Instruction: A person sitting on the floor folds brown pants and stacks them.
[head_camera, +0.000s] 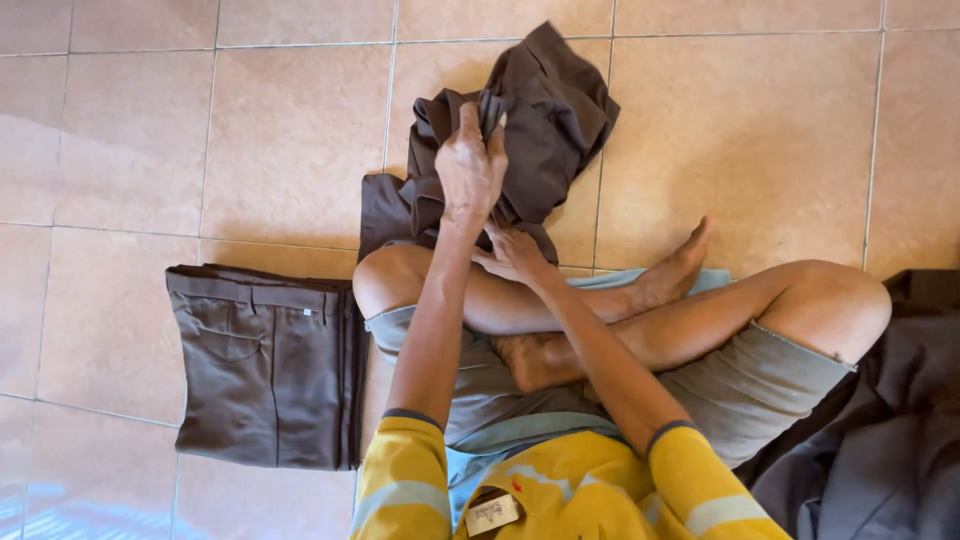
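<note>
Left hand (470, 165) pinches crumpled brown garment (545, 120) on floor (130, 130) ahead of crossed legs; right hand (515, 250) grips its lower edge. Folding barely begun; spreading flat likely needed first. Folded trousers (265, 365) lie left.

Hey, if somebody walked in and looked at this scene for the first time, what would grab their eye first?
Probably the left hand gripping a crumpled brown garment lifted above the tiled floor, top centre, with the right hand just below it on the cloth's lower edge. Next, the neatly folded brown trousers lying flat at the left, and a dark heap of cloth at the right edge.
</note>
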